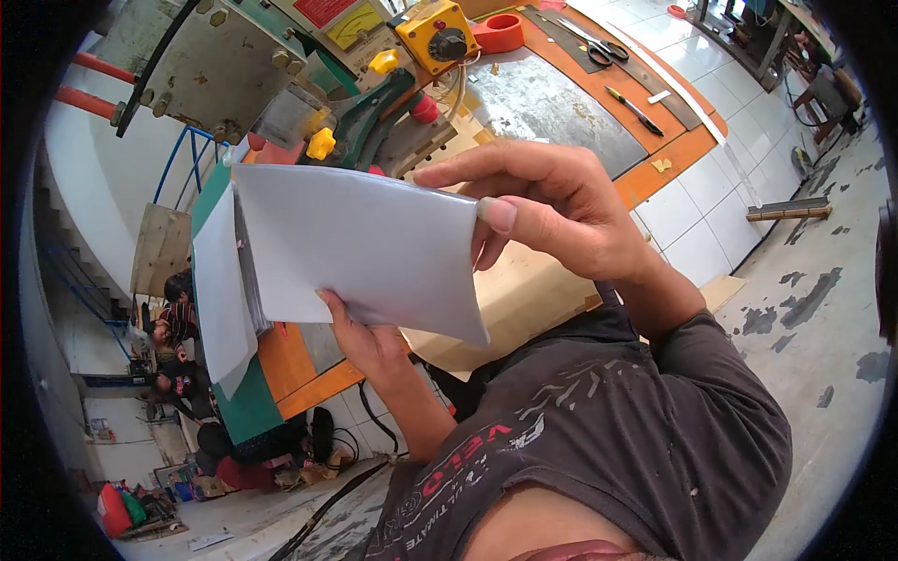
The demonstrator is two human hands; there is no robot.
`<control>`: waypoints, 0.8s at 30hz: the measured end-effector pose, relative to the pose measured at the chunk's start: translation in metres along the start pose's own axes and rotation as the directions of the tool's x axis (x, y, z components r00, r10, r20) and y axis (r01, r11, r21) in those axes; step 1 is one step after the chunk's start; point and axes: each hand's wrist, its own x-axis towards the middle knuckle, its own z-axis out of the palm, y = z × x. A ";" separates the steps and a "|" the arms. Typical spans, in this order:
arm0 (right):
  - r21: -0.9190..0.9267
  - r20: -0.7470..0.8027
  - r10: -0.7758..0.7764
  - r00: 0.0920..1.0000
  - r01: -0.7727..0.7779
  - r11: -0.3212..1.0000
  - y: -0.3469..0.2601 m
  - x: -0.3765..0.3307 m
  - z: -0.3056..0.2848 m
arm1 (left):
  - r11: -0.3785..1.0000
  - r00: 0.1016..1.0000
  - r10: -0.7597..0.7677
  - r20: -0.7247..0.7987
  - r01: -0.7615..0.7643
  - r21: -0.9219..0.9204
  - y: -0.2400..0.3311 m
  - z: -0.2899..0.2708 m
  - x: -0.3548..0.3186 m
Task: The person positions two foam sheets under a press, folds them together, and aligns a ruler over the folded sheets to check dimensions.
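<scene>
At the centre of the view, the person holds a stack of white paper sheets [355,248] up in front of the chest, above the bench [673,150]. Left hand [369,341] grips the stack from below at about 6 o'clock of the sheets, thumb on the near face and fingers hidden behind, so it is closed on the paper. Right hand [552,210] comes in from 3 o'clock; its thumb presses on the right edge of the top sheet and its forefinger stretches along the upper edge, pinching the stack between them. One loose sheet hangs lower at the stack's 9 o'clock side, slightly fanned from the rest. Behind the paper, toward 12 o'clock, stands a green and grey machine [365,112] with yellow knobs and a yellow control box [436,35] carrying a dark round button. Just right of that box lies a red tape ring [500,31]. Farther along the orange-edged bench, toward 1 o'clock, rest black-handled scissors [599,42] and a pen-like tool [634,110], well apart from both hands. A pale brown board [533,290] lies under the right wrist. At 8 o'clock, far below on the floor, other people [178,323] sit among bags. The wearer's dark grey printed shirt [617,439] fills the lower frame.
</scene>
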 end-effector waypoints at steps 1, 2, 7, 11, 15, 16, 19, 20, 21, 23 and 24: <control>-0.003 -0.004 0.001 1.000 -0.001 1.000 0.000 -0.001 0.000 | 1.000 1.000 0.001 -0.001 -0.001 -0.001 0.000 0.002 -0.002; -0.006 -0.007 0.002 1.000 -0.002 1.000 0.000 -0.002 -0.001 | 1.000 1.000 0.015 -0.020 -0.014 0.026 -0.001 0.006 -0.004; -0.038 -0.028 -0.006 1.000 0.005 0.999 0.000 -0.003 -0.002 | 0.994 0.996 0.082 -0.045 -0.078 0.075 -0.002 0.012 -0.007; -0.077 -0.054 0.009 0.999 -0.013 0.997 -0.001 -0.005 -0.004 | 0.986 0.990 0.118 -0.078 -0.107 0.129 -0.002 0.020 -0.010; -0.109 -0.065 0.020 0.998 -0.027 0.994 -0.004 -0.007 -0.005 | 0.979 0.982 0.163 -0.093 -0.149 0.140 -0.003 0.024 -0.013; -0.138 -0.072 0.006 0.997 -0.016 0.990 -0.002 -0.008 -0.005 | 0.979 0.982 0.164 -0.096 -0.150 0.138 -0.003 0.024 -0.013; -0.356 -0.024 -0.045 0.999 0.033 0.934 -0.005 -0.006 -0.012 | 0.975 0.976 0.200 -0.085 -0.190 0.118 -0.001 0.023 -0.013; -0.531 0.030 -0.076 0.997 0.081 0.844 -0.007 -0.005 -0.015 | 0.976 0.978 0.195 -0.071 -0.186 0.115 0.001 0.025 -0.013; -0.527 0.048 -0.070 0.996 0.085 0.845 -0.006 -0.005 -0.015 | 0.976 0.979 0.194 -0.061 -0.186 0.110 0.002 0.026 -0.014; -0.705 0.044 -0.118 0.992 0.115 0.700 -0.005 -0.008 -0.010 | 0.965 0.970 0.238 -0.045 -0.231 0.122 0.004 0.027 -0.013; -0.744 -0.021 -0.093 0.995 0.046 0.667 -0.009 -0.012 -0.006 | 0.954 0.963 0.269 -0.014 -0.264 0.140 0.005 0.028 -0.013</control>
